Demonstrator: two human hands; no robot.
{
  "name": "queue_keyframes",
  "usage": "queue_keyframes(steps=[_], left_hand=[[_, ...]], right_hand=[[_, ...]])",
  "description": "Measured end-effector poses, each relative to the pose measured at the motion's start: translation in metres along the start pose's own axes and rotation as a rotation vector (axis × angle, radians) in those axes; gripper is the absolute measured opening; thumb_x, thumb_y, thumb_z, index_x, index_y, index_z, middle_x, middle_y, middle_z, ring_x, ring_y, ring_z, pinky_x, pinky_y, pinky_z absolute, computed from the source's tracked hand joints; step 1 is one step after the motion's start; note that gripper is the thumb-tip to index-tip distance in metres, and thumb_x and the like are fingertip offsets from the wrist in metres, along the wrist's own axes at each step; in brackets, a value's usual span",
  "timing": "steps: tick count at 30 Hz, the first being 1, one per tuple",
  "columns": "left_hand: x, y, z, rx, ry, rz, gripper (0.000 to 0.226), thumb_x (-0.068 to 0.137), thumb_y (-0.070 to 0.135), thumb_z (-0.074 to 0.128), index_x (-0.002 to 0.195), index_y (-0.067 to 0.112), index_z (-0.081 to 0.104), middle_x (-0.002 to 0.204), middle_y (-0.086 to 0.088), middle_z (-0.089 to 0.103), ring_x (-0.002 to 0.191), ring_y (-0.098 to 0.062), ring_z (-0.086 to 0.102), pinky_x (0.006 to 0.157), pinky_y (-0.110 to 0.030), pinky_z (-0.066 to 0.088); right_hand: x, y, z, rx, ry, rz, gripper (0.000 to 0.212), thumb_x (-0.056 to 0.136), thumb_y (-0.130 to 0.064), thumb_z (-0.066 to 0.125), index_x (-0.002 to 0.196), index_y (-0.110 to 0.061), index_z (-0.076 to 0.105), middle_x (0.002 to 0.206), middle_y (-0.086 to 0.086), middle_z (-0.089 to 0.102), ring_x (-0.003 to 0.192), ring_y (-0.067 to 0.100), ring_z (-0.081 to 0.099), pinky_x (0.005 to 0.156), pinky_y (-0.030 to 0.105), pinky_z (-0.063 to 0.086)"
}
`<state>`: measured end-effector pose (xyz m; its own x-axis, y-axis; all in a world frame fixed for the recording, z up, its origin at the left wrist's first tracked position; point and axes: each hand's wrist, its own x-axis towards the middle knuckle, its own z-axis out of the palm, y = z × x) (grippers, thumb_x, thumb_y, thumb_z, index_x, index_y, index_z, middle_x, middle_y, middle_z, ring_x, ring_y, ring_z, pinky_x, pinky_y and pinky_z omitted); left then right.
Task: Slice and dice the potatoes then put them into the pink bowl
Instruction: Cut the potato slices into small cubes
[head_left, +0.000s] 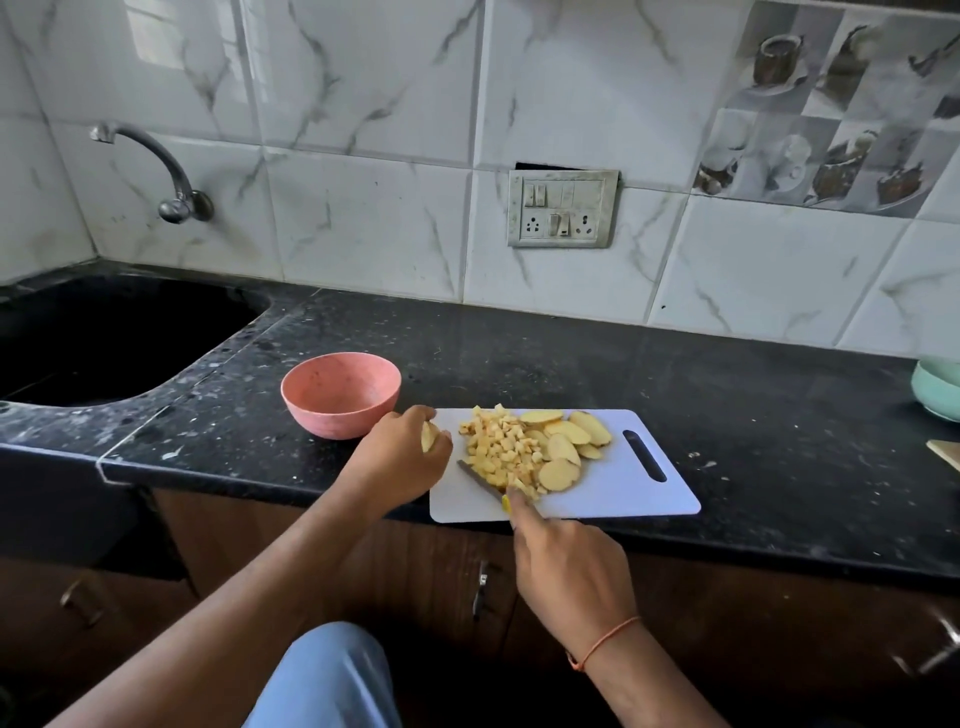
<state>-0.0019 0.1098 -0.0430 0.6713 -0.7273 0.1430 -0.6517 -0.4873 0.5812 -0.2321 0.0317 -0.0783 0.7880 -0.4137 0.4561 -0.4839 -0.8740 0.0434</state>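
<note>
A white cutting board (631, 491) lies at the counter's front edge. On it sits a heap of diced potato (501, 449), with several potato slices (569, 441) to its right. My left hand (402, 454) curls round a piece of potato (429, 435) at the board's left end. My right hand (569, 569) grips a knife (480, 482) whose blade lies flat against the near side of the diced heap. The pink bowl (340, 395) stands empty just left of the board.
A black sink (104, 338) is set into the dark counter at the left, with a tap (161, 171) above it. A pale green container (937, 389) and a wooden edge (945, 452) sit at the far right. A socket panel (563, 208) is on the tiled wall.
</note>
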Motion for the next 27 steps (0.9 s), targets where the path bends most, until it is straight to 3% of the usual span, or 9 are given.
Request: queue_keyframes(steps=[4, 8, 12, 14, 16, 19, 22, 24, 27], left_hand=[[-0.006, 0.016, 0.013, 0.196, -0.008, 0.036, 0.052, 0.106, 0.048, 0.048, 0.147, 0.017, 0.051, 0.136, -0.014, 0.055, 0.112, -0.035, 0.066, 0.089, -0.039, 0.052], [-0.004, 0.024, 0.018, 0.352, -0.035, 0.055, 0.049, 0.106, 0.051, 0.045, 0.132, 0.011, 0.056, 0.128, -0.015, 0.055, 0.103, -0.035, 0.067, 0.079, -0.038, 0.050], [-0.001, 0.022, 0.015, 0.397, -0.087, 0.079, 0.055, 0.104, 0.061, 0.047, 0.115, 0.011, 0.066, 0.122, -0.014, 0.058, 0.095, -0.028, 0.066, 0.072, -0.033, 0.046], [0.003, 0.016, 0.007, 0.363, -0.107, 0.089, 0.052, 0.099, 0.067, 0.051, 0.091, 0.018, 0.064, 0.106, -0.008, 0.061, 0.082, -0.019, 0.060, 0.064, -0.031, 0.039], [0.004, 0.008, -0.004, 0.272, -0.185, 0.091, 0.047, 0.095, 0.067, 0.058, 0.077, 0.023, 0.057, 0.088, -0.002, 0.059, 0.071, -0.012, 0.052, 0.056, -0.030, 0.034], [0.006, -0.009, -0.011, 0.171, -0.312, 0.134, 0.040, 0.087, 0.058, 0.074, 0.103, 0.022, 0.073, 0.097, 0.003, 0.071, 0.081, -0.013, 0.066, 0.067, -0.033, 0.054], [0.004, -0.022, -0.010, 0.066, -0.300, 0.127, 0.069, 0.081, 0.054, 0.086, 0.141, 0.027, 0.064, 0.120, 0.015, 0.069, 0.103, -0.004, 0.066, 0.086, -0.022, 0.054], [0.002, -0.026, -0.008, -0.007, -0.256, 0.110, 0.071, 0.076, 0.056, 0.090, 0.137, 0.029, 0.065, 0.115, 0.021, 0.066, 0.102, 0.000, 0.065, 0.085, -0.018, 0.053], [0.000, -0.029, -0.005, -0.030, -0.226, 0.101, 0.072, 0.069, 0.062, 0.091, 0.128, 0.032, 0.065, 0.110, 0.020, 0.066, 0.097, -0.003, 0.066, 0.085, -0.027, 0.059]], right_hand=[[0.004, 0.008, 0.004, -0.038, 0.002, 0.030, 0.045, 0.095, -0.029, 0.067, 0.140, -0.030, 0.063, 0.051, -0.005, 0.052, 0.041, 0.017, 0.051, 0.035, 0.028, 0.031], [0.007, 0.011, 0.003, 0.042, -0.046, 0.084, 0.046, 0.107, -0.038, 0.043, 0.152, -0.037, 0.046, 0.067, -0.005, 0.064, 0.060, 0.017, 0.064, 0.049, 0.035, 0.053], [0.016, 0.010, -0.007, 0.303, -0.083, 0.218, 0.044, 0.106, -0.044, 0.044, 0.150, -0.042, 0.050, 0.077, -0.009, 0.070, 0.069, 0.011, 0.064, 0.055, 0.030, 0.052], [0.021, 0.011, -0.010, 0.532, -0.120, 0.345, 0.040, 0.106, -0.039, 0.050, 0.145, -0.041, 0.057, 0.073, -0.014, 0.068, 0.062, 0.005, 0.060, 0.050, 0.018, 0.043], [0.027, 0.016, -0.014, 0.706, -0.143, 0.464, 0.037, 0.106, -0.033, 0.053, 0.142, -0.036, 0.061, 0.071, -0.022, 0.064, 0.063, 0.000, 0.062, 0.052, 0.015, 0.045], [0.033, 0.018, -0.020, 0.793, -0.156, 0.539, 0.037, 0.107, -0.032, 0.054, 0.143, -0.031, 0.062, 0.091, -0.029, 0.066, 0.076, -0.004, 0.065, 0.063, 0.019, 0.055], [0.033, 0.010, -0.024, 0.790, -0.183, 0.516, 0.039, 0.106, -0.032, 0.052, 0.144, -0.032, 0.060, 0.090, -0.020, 0.070, 0.057, -0.001, 0.058, 0.049, 0.012, 0.038], [0.032, 0.002, -0.024, 0.735, -0.182, 0.472, 0.041, 0.106, -0.033, 0.051, 0.146, -0.033, 0.058, 0.088, -0.017, 0.071, 0.056, 0.000, 0.056, 0.048, 0.011, 0.035], [0.028, -0.009, -0.024, 0.625, -0.167, 0.394, 0.044, 0.106, -0.034, 0.049, 0.150, -0.033, 0.054, 0.081, -0.013, 0.067, 0.059, 0.003, 0.050, 0.052, 0.012, 0.031]])
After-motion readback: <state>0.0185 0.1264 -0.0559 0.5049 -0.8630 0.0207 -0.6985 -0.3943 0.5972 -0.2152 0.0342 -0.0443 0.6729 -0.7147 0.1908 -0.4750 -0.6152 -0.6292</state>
